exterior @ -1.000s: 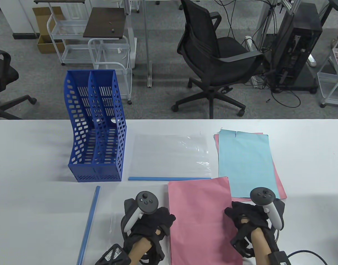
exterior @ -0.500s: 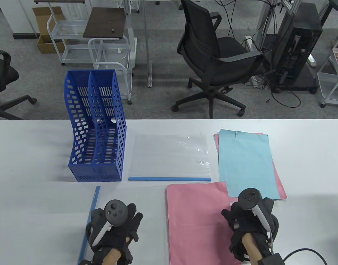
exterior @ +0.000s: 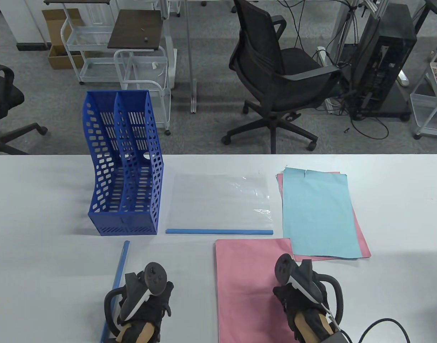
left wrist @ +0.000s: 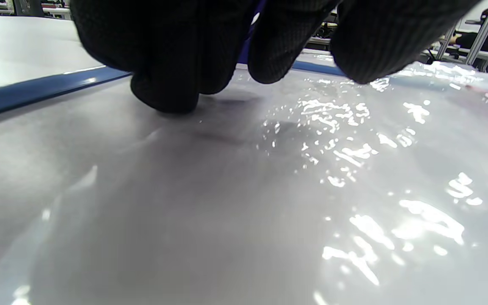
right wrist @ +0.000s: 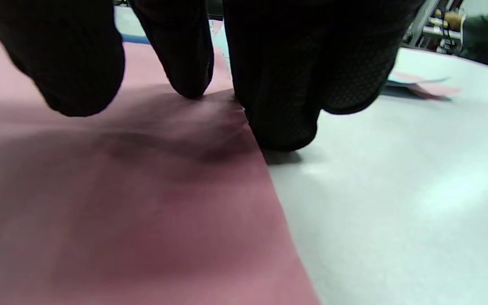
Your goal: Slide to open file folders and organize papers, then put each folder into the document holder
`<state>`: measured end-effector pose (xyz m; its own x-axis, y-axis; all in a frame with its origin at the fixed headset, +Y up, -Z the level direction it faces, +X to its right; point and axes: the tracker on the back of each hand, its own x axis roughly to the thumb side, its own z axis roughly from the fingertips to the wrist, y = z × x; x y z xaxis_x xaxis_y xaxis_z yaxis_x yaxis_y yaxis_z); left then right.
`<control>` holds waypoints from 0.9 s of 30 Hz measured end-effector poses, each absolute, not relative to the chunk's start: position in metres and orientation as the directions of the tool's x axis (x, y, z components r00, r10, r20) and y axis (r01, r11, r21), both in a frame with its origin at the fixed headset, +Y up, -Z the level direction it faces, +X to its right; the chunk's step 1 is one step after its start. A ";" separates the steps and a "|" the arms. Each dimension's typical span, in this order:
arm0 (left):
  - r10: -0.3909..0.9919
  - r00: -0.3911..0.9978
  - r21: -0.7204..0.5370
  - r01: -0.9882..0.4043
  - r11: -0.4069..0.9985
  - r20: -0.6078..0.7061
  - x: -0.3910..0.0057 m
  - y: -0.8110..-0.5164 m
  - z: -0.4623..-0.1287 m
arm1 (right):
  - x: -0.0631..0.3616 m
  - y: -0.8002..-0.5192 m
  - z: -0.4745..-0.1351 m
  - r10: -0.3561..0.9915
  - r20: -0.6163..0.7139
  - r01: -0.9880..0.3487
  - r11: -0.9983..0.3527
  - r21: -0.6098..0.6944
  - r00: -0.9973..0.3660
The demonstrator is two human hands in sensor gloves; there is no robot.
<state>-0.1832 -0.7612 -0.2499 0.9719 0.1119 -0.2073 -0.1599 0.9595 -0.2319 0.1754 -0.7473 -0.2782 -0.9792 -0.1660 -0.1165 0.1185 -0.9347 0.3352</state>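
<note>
pink sheet [right wrist: 121,203] under right fingers [right wrist: 184,55]; clear folder [left wrist: 244,203] under left fingers [left wrist: 163,84]

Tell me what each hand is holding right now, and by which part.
Nothing is gripped. The left hand presses fingertips on the clear folder; the right hand presses the pink paper near its right edge.

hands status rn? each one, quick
Left hand: open, fingertips pressing on the clear file folder, gripping nothing.
Right hand: open, fingertips resting at the edge of the pink paper, gripping nothing.
</note>
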 end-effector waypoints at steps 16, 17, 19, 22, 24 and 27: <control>0.105 0.969 -0.257 -0.162 0.953 -0.223 -0.185 -0.764 -0.255 | 0.158 -0.752 -0.273 -0.282 -0.075 0.244 -0.916 0.319 -0.957; 0.100 0.971 -0.261 -0.157 0.952 -0.219 -0.184 -0.764 -0.255 | 0.158 -0.752 -0.274 -0.281 -0.074 0.244 -0.916 0.320 -0.957; 0.071 0.974 -0.288 -0.133 0.948 -0.214 -0.181 -0.765 -0.256 | 0.158 -0.752 -0.274 -0.281 -0.074 0.244 -0.915 0.320 -0.957; 0.054 0.974 -0.299 -0.120 0.947 -0.220 -0.178 -0.766 -0.258 | 0.157 -0.753 -0.274 -0.281 -0.073 0.245 -0.915 0.320 -0.957; 0.049 0.972 -0.300 -0.118 0.947 -0.228 -0.179 -0.766 -0.258 | 0.157 -0.753 -0.273 -0.282 -0.073 0.245 -0.915 0.320 -0.957; 0.066 0.971 -0.294 -0.134 0.947 -0.230 -0.179 -0.767 -0.258 | 0.157 -0.753 -0.273 -0.282 -0.073 0.245 -0.915 0.321 -0.957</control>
<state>-0.1789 -0.7670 -0.2584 0.9709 0.0656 -0.2302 -0.1336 0.9465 -0.2937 0.1570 -0.7528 -0.2734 -0.9567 -0.2819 -0.0725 0.2453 -0.9149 0.3207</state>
